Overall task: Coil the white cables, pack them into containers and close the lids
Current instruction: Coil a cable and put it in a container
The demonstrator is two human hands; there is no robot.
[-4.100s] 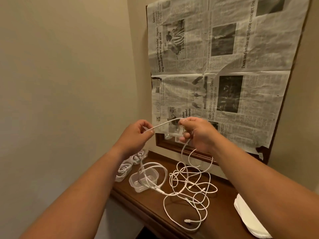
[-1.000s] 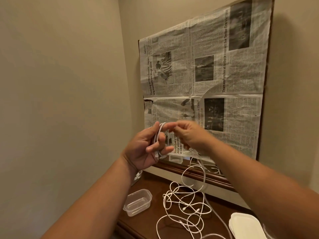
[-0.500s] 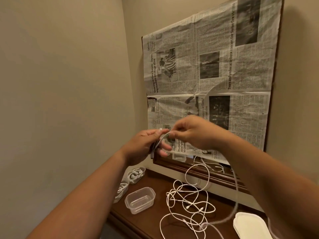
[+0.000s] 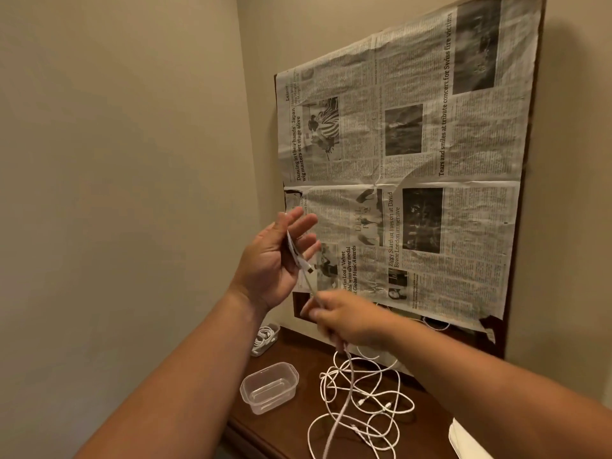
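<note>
1. We are mid-coil: in mid-frame our left hand (image 4: 276, 260) spreads straight fingers, with the white cable (image 4: 302, 261) lying across them.
2. Just below, our blurred right hand (image 4: 347, 323) pinches the cable.
3. Next, we judge, comes wrapping the slack round those fingers; the empty container (image 4: 270, 387) sits lower centre.

i see a clear, glossy plastic container (image 4: 269, 387) on the dark polished wood tabletop (image 4: 294, 422), a smooth white cable (image 4: 356, 395), and crinkled matt newspaper (image 4: 414, 180).

My right hand (image 4: 347, 321) smeared by motion, fingers hard to separate, cable (image 4: 342, 392) below it blurred too, its loops running off the bottom edge, lid (image 4: 463, 442) cut at the corner, packed container (image 4: 265, 337) half behind my forearm (image 4: 185, 376)
</note>
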